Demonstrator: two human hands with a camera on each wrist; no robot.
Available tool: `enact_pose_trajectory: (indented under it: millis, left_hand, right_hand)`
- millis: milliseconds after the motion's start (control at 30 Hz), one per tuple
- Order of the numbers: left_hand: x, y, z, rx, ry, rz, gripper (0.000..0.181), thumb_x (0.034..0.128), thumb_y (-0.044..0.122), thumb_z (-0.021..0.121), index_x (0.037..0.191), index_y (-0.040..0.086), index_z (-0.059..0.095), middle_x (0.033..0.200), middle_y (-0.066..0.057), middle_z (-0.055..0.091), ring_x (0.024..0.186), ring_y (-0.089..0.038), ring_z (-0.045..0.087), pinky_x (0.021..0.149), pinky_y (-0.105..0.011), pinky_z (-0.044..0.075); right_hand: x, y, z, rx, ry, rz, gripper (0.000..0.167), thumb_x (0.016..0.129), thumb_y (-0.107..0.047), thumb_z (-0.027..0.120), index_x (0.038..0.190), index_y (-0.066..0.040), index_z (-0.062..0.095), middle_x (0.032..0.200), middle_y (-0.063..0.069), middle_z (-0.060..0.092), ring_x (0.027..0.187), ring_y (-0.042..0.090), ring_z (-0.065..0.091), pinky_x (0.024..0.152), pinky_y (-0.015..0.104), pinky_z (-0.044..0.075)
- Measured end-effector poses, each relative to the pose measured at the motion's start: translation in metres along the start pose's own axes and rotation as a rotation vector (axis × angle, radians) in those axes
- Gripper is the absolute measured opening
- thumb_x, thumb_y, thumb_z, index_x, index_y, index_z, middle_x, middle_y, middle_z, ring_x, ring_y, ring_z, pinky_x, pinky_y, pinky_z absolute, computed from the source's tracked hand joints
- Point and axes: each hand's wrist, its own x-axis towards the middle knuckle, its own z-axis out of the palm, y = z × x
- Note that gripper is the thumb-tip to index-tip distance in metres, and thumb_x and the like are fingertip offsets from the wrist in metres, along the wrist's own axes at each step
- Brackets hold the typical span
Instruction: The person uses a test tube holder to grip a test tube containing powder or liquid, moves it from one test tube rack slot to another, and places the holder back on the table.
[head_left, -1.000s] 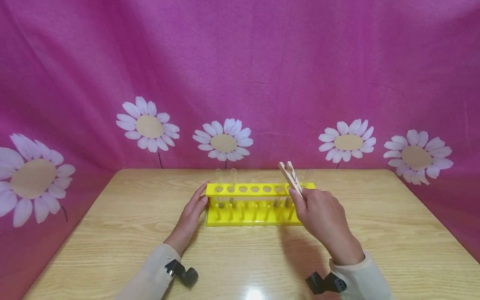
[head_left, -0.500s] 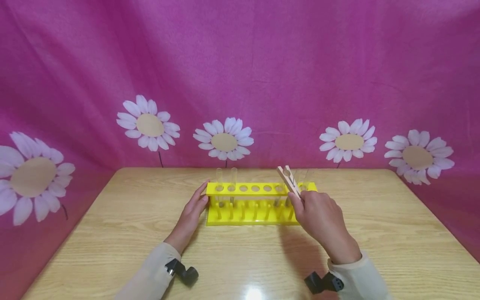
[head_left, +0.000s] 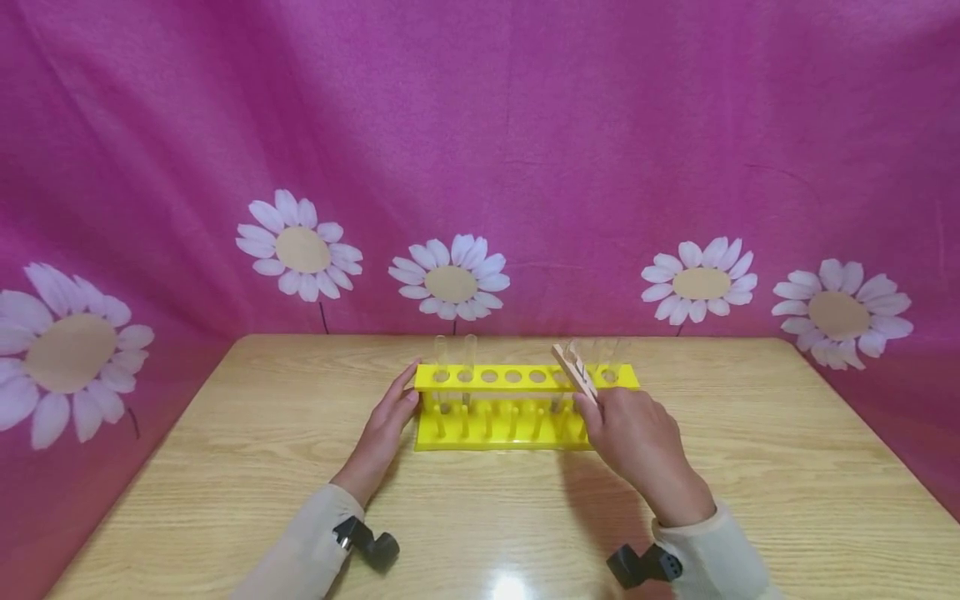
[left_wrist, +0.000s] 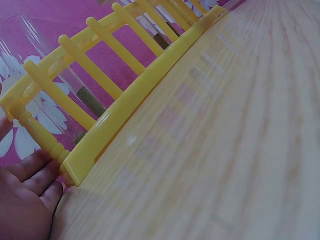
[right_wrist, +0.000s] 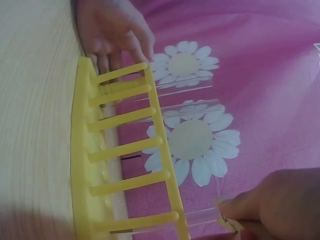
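Note:
A yellow test tube rack stands on the table, with glass test tubes upright in its left and right holes. Dark material sits at the bottom of some tubes. My left hand holds the rack's left end, its fingers about the end post. My right hand grips a wooden test tube clamp over the right part of the rack. The clamp's tip is at the top of a test tube; whether it squeezes the glass I cannot tell. My right hand hides the rack's right end.
The wooden table extends on both sides and in front of the rack. A pink curtain printed with white daisies hangs behind it. Two test tubes rise from the leftmost holes, the outer tube close to my left fingers. Several middle holes hold no tube.
My right hand has lowered the clamp a little, so its tip now sits at the height of the tube tops. The left hand and the rack stay in place.

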Motion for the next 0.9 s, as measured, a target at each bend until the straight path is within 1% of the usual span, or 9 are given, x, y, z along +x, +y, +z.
enact_pose_trajectory:
  millis: [100, 167, 300, 500, 667, 733, 900]
  left_hand:
    - [-0.0002, 0.0005, 0.0002, 0.003, 0.003, -0.01, 0.049, 0.1026, 0.041, 0.04, 0.151, 0.037, 0.029, 0.156, 0.013, 0.024, 0.144, -0.015, 0.021, 0.117, -0.046, 0.021]
    - [0.0, 0.001, 0.0004, 0.011, 0.005, -0.017, 0.05, 0.1025, 0.042, 0.04, 0.151, 0.036, 0.028, 0.156, 0.014, 0.025, 0.144, -0.015, 0.021, 0.117, -0.046, 0.021]
    - [0.0008, 0.0012, 0.0004, 0.013, 0.005, -0.011, 0.051, 0.1027, 0.041, 0.04, 0.152, 0.032, 0.028, 0.156, 0.012, 0.025, 0.144, -0.016, 0.022, 0.117, -0.047, 0.02]
    - [0.0001, 0.0015, 0.0003, 0.011, 0.009, -0.012, 0.049, 0.1029, 0.04, 0.039, 0.151, 0.035, 0.029, 0.157, 0.011, 0.024, 0.145, -0.017, 0.021, 0.116, -0.048, 0.021]
    - [0.0004, 0.0025, 0.0009, 0.013, 0.013, -0.025, 0.05, 0.1026, 0.042, 0.039, 0.151, 0.036, 0.028, 0.155, 0.016, 0.025, 0.144, -0.014, 0.021, 0.117, -0.047, 0.02]
    - [0.0001, 0.0032, 0.0012, 0.017, 0.014, -0.032, 0.049, 0.1025, 0.042, 0.039, 0.151, 0.038, 0.029, 0.154, 0.017, 0.026, 0.144, -0.012, 0.021, 0.117, -0.046, 0.02]
    - [-0.0011, 0.0048, 0.0014, 0.014, 0.01, -0.032, 0.047, 0.1028, 0.041, 0.039, 0.149, 0.041, 0.03, 0.155, 0.017, 0.025, 0.144, -0.013, 0.021, 0.117, -0.046, 0.02]
  right_hand:
    - [0.0007, 0.0002, 0.0009, -0.009, -0.01, 0.009, 0.039, 0.098, -0.036, 0.053, 0.067, -0.011, 0.055, 0.057, 0.004, 0.045, 0.049, 0.018, 0.042, 0.042, 0.028, 0.033]
    - [0.001, 0.0004, 0.0015, -0.014, -0.015, 0.012, 0.039, 0.098, -0.036, 0.053, 0.068, -0.011, 0.055, 0.058, 0.004, 0.045, 0.049, 0.019, 0.042, 0.043, 0.028, 0.033]
    - [0.002, 0.0015, 0.0028, -0.023, -0.025, 0.022, 0.038, 0.098, -0.036, 0.052, 0.069, -0.011, 0.055, 0.059, 0.005, 0.046, 0.05, 0.02, 0.043, 0.043, 0.029, 0.034]
    - [0.0027, 0.0031, 0.0049, -0.031, -0.028, 0.019, 0.039, 0.097, -0.035, 0.052, 0.068, -0.011, 0.055, 0.059, 0.005, 0.046, 0.05, 0.02, 0.043, 0.043, 0.03, 0.034]
    - [0.0039, 0.0029, 0.0061, -0.033, -0.034, 0.023, 0.038, 0.097, -0.035, 0.053, 0.068, -0.01, 0.056, 0.058, 0.005, 0.046, 0.05, 0.02, 0.043, 0.043, 0.03, 0.034]
    - [0.0041, 0.0029, 0.0068, -0.031, -0.037, 0.024, 0.038, 0.097, -0.034, 0.053, 0.068, -0.01, 0.056, 0.058, 0.005, 0.046, 0.05, 0.02, 0.043, 0.043, 0.029, 0.034]
    - [0.0036, 0.0033, 0.0084, -0.024, -0.041, 0.029, 0.038, 0.097, -0.034, 0.053, 0.067, -0.01, 0.056, 0.058, 0.005, 0.046, 0.05, 0.019, 0.042, 0.043, 0.029, 0.033]
